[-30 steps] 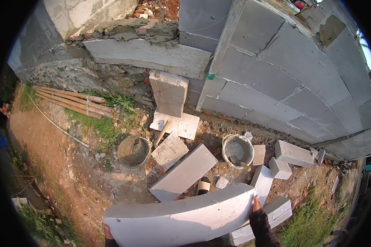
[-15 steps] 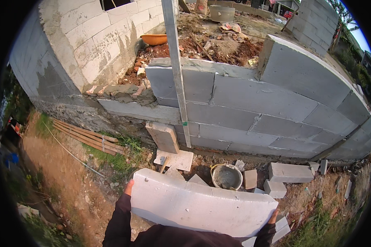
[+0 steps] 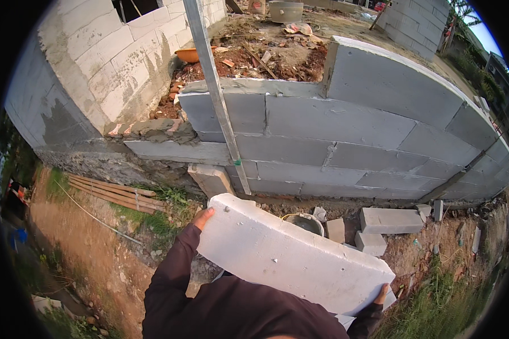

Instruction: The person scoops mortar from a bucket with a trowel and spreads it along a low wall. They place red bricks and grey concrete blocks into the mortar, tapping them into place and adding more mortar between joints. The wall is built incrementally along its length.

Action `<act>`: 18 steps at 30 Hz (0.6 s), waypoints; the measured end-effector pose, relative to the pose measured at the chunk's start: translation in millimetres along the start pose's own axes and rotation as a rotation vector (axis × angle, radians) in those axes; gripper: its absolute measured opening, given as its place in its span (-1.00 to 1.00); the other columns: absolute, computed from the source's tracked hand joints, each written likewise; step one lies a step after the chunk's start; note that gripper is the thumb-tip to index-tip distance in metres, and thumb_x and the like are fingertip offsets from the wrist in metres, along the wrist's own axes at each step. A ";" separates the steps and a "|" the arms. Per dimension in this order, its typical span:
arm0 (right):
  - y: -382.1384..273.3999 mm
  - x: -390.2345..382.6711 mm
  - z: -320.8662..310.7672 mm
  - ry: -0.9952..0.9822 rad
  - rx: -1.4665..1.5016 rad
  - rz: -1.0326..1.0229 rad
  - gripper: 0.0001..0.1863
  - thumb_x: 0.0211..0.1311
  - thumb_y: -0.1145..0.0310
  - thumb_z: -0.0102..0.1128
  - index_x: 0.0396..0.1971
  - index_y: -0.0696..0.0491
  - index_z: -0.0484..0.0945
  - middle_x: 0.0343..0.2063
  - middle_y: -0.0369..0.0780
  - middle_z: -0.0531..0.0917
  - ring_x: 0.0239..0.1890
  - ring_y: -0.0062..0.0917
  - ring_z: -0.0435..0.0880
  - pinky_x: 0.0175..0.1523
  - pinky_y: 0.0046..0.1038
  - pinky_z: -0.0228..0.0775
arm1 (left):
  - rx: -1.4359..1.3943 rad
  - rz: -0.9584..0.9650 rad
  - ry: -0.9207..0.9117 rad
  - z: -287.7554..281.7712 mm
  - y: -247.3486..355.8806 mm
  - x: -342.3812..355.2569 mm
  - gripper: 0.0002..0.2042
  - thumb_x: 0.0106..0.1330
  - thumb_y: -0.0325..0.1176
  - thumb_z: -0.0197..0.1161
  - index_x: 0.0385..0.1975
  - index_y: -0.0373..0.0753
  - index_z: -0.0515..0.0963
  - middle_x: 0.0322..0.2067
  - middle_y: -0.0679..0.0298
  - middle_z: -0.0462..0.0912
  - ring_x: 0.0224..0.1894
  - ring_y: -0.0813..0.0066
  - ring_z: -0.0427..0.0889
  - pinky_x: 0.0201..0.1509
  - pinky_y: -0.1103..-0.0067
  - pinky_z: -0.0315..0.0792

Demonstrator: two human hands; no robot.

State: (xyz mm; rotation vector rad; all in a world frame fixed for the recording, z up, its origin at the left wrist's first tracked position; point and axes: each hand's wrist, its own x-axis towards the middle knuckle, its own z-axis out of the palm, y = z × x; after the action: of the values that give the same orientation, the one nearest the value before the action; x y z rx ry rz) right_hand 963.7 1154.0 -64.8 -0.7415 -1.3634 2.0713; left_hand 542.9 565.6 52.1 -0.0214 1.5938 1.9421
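Observation:
A long white lightweight concrete block [image 3: 288,254] is held up in front of my body, tilted so its left end sits higher and farther out. My left hand [image 3: 202,218] grips the left end, its thumb side showing on the edge. At the lower right end, my right hand [image 3: 382,294] closes on the block; most of its fingers are hidden behind it. Beyond stands a partly built wall [image 3: 345,124] of grey blocks, stepped down left of a raised block [image 3: 390,85]. A straight metal bar [image 3: 215,90] leans against the wall's left part.
A mortar bucket [image 3: 306,223] is partly hidden behind the block. Loose blocks [image 3: 391,220] and offcuts lie along the wall's foot. Bamboo poles [image 3: 116,193] rest on the ground at left. An orange basin [image 3: 192,55] and rubble are behind the wall.
Both hands have raised the block, its left end most, and it now tilts more and covers more of the bucket. The view has shifted slightly to the right.

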 end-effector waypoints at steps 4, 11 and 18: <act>-22.8 -11.8 -2.8 0.125 0.069 -0.135 -0.23 0.23 -0.18 -0.20 0.21 0.16 0.12 0.11 -0.09 0.37 0.13 -0.33 0.37 0.18 -0.27 0.24 | 0.069 0.122 -0.111 36.0 57.4 27.7 -0.24 0.05 0.19 0.19 0.02 -0.43 0.36 -0.16 0.05 0.54 -0.16 0.31 0.57 -0.12 0.47 0.47; -150.1 8.5 -3.3 0.293 0.178 -0.551 -0.24 0.23 -0.17 -0.17 0.21 0.16 0.12 0.11 -0.09 0.36 0.13 -0.33 0.37 0.18 -0.27 0.25 | 0.290 0.629 -0.378 133.5 240.8 62.6 -0.24 0.07 0.27 0.10 -0.08 -0.44 0.39 -0.23 0.08 0.55 -0.24 0.39 0.58 -0.23 0.56 0.47; -333.4 63.7 31.1 0.298 0.238 -0.989 -0.24 0.22 -0.16 -0.15 0.21 0.16 0.12 0.11 -0.09 0.36 0.13 -0.33 0.37 0.17 -0.27 0.25 | 0.199 1.336 -0.499 269.7 477.7 118.9 -0.55 0.24 0.01 0.04 -0.12 -0.27 0.40 -0.37 0.29 0.45 -0.32 0.52 0.42 -0.25 0.58 0.36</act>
State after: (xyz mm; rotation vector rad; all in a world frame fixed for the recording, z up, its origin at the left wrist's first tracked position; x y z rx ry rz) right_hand 944.5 1291.5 246.6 -0.1719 -0.9811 1.2324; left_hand 322.3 820.4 500.8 1.8504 1.5043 2.2796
